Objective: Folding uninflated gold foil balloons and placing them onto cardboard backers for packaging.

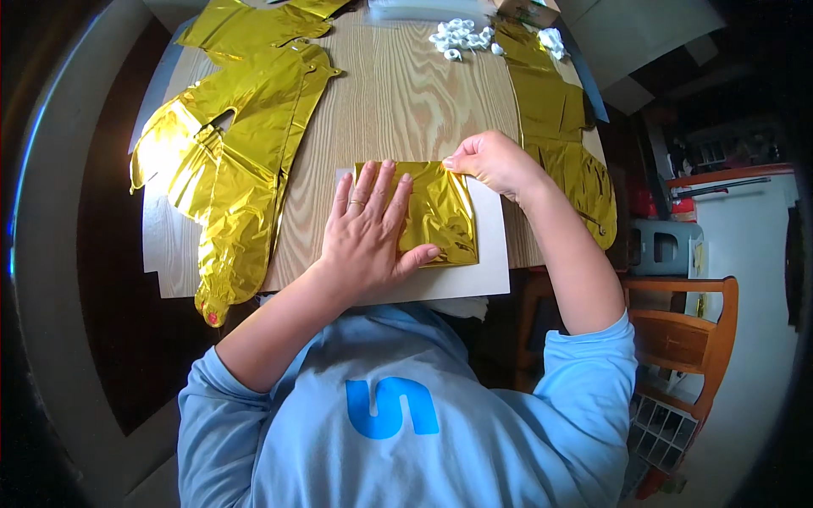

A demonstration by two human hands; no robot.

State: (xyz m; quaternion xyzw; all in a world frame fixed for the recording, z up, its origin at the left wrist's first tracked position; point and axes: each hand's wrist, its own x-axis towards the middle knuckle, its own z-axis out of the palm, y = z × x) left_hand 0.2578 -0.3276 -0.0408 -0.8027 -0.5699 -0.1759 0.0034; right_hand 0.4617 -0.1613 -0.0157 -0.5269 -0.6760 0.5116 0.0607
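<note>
In front of me a gold foil balloon folded into a rectangle [440,220] lies on a white board [493,245] at the table's near edge. My left hand [368,224] rests flat on the left part of the folded foil, fingers spread and a ring on one of them. With thumb and fingers closed in a pinch, my right hand [495,165] grips the foil's far right corner. A large uninflated gold foil balloon [254,127] is spread to the left, its lower tip hanging over the table's edge.
More flat gold foil [550,110] lies along the right side of the wooden table [398,93]. Small white ribbon rolls [461,35] are heaped at the far side, near a clear plastic container [432,10]. A wooden chair [677,339] and grey stool [665,245] stand to the right.
</note>
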